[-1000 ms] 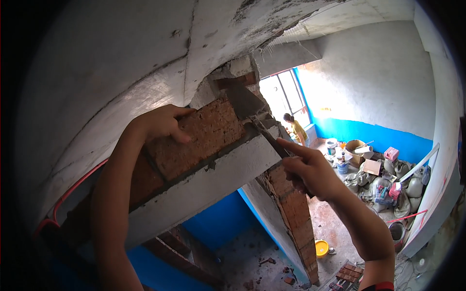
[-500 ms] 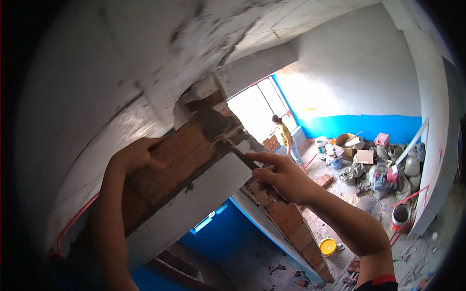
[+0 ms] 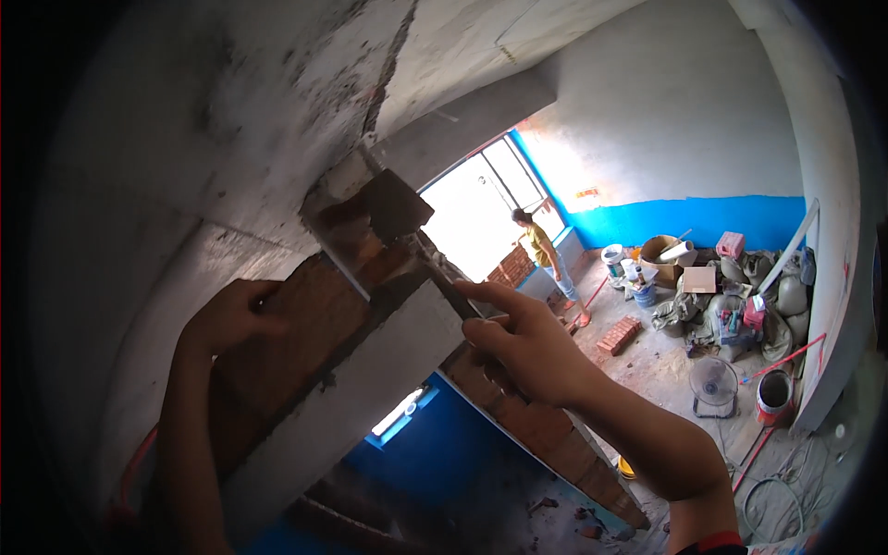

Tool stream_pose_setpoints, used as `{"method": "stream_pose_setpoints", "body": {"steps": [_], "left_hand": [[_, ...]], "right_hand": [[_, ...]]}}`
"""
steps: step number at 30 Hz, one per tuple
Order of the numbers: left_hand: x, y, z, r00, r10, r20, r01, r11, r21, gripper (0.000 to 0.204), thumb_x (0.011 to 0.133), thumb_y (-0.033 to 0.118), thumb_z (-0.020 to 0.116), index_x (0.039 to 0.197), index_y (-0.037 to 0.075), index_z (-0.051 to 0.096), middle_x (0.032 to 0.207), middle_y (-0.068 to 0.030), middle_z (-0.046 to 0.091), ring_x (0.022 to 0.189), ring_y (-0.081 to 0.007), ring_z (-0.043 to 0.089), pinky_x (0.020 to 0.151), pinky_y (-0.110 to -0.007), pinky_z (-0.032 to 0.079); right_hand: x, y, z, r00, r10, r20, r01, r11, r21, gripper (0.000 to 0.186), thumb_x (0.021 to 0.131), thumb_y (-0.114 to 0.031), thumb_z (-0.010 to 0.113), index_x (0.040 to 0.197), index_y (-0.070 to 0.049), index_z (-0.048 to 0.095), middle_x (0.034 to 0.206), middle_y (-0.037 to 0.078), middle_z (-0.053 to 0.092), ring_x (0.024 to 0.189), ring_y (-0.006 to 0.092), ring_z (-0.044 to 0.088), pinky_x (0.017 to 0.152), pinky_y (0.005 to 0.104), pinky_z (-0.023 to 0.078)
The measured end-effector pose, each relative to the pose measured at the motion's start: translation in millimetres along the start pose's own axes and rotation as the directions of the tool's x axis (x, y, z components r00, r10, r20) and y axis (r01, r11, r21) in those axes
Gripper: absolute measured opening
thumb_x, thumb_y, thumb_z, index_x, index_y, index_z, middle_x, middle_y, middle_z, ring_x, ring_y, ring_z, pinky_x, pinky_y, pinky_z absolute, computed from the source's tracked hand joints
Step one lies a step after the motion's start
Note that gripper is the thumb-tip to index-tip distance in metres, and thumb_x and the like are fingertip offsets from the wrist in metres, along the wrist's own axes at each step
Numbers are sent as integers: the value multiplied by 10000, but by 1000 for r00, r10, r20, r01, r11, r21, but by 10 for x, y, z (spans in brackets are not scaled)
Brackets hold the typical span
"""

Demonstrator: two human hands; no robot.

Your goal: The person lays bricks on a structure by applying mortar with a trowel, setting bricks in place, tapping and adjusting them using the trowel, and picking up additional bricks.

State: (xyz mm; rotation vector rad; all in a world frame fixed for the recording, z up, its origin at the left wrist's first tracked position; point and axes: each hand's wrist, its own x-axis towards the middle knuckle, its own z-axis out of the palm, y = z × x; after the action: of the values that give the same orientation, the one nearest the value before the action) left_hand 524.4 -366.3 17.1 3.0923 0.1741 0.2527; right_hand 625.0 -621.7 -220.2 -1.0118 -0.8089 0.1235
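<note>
In my right hand is the handle of a trowel, my fingers wrapped round it. Its dark, flat blade points up toward the ceiling, in front of a rough gap at the end of the brickwork. My left hand rests at the reddish-brown brickwork, thumb and fingers apart, with no object visible between them. Some fingertips are in shadow. Grey mortar lines the seam between the bricks and a pale, smooth beam face below. Broken mortar shows beside the trowel.
Low overhead is a stained ceiling. Far below, a person in a yellow top stands by a window. Stacked bricks, a fan, buckets and sacks lie on the floor. A brick wall edge slopes downward.
The trowel blade has risen and turned, standing clearer of the brickwork. My left hand has shifted left and slightly down; my right hand moved a little left. The whole view has tilted slightly.
</note>
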Motion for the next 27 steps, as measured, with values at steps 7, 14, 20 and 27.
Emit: {"method": "stream_pose_setpoints", "body": {"steps": [7, 14, 20, 27], "left_hand": [[17, 9, -17, 1000, 5, -8, -4, 991, 137, 577, 690, 143, 776, 1230, 15, 617, 1059, -135, 700, 945, -207, 658, 883, -331, 493], [1, -25, -70, 1000, -3, 13, 1, 989, 148, 585, 692, 188, 779, 1233, 33, 619, 1051, -130, 701, 948, -206, 658, 861, -324, 490], [31, -79, -30, 999, 32, -15, -29, 984, 177, 610, 677, 268, 781, 1228, 56, 631, 1072, -141, 694, 994, -245, 648, 895, -338, 469], [88, -142, -46, 1000, 24, 20, -27, 987, 157, 674, 658, 291, 798, 1271, 82, 613, 1095, -142, 690, 1004, -239, 646, 900, -338, 468]], "right_hand": [[-95, -23, 217, 988, 137, 67, -133, 989, -62, 505, 926, -134, 551, 1412, -92, 422, 686, 43, 589, 469, 76, 510, 408, 219, 387], [-53, -14, 287, 987, 148, 56, -144, 987, -77, 496, 906, -129, 575, 1384, -64, 459, 690, 51, 592, 509, 72, 509, 446, 211, 396], [-39, 70, 281, 997, 79, 23, -77, 993, -92, 490, 912, -132, 562, 1388, -66, 463, 677, 37, 588, 514, 54, 507, 456, 197, 389], [-111, 174, 331, 993, 110, 29, -108, 992, -69, 499, 928, -128, 551, 1406, -65, 422, 665, 31, 562, 428, 66, 469, 377, 217, 361]]}}
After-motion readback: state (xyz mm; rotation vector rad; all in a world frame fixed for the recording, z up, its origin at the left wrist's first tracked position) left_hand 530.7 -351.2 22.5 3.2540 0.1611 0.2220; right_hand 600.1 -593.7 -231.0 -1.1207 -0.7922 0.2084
